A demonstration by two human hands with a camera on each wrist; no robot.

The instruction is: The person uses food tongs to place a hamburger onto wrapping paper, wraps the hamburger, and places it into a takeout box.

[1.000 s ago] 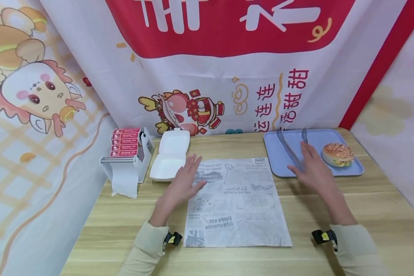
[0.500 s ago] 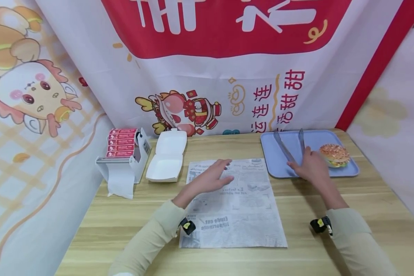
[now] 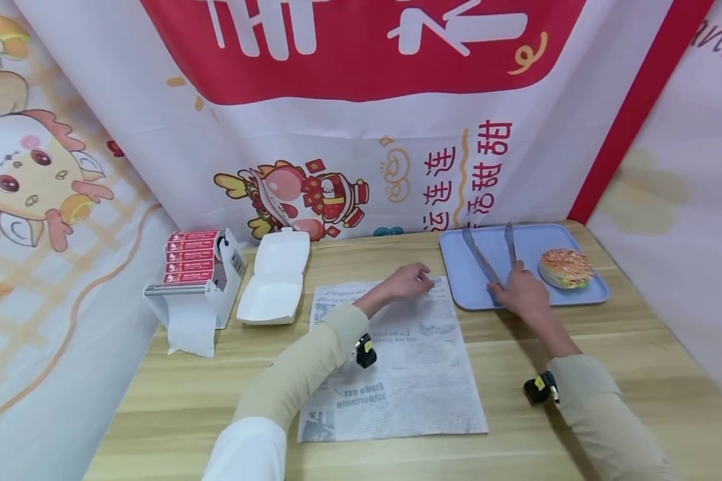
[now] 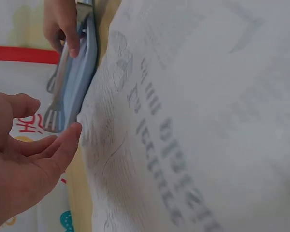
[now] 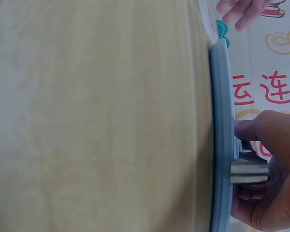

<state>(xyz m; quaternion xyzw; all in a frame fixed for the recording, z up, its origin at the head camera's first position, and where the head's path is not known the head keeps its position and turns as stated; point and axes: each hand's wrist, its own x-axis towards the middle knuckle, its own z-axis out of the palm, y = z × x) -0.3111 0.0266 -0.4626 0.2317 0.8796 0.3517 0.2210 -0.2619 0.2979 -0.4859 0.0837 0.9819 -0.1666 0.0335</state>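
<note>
My right hand (image 3: 525,294) reaches over the near edge of a blue tray (image 3: 541,234), thumb and fingers around a pair of metal tongs (image 3: 481,256). The tongs' arms spread apart toward the back of the tray; in the left wrist view a slotted, fork-like tip (image 4: 51,116) shows. The right wrist view has the metal bend (image 5: 249,172) of the tongs between thumb and fingers. A seeded burger (image 3: 567,267) sits at the tray's right. My left hand (image 3: 406,282) hovers over the top right of a printed paper sheet (image 3: 409,374), fingers loosely bent and holding nothing.
An open white clamshell box (image 3: 271,299) stands left of the paper. Farther left is a label dispenser (image 3: 227,294) with a red-and-white sticker roll (image 3: 189,257) and a strip hanging down. Printed cloth walls (image 3: 337,127) border the wooden table (image 3: 174,414) behind and at the sides.
My left hand has swept right from beside the white box across the paper toward the tray. My right hand has closed on the tongs. The head view has turned slightly right.
</note>
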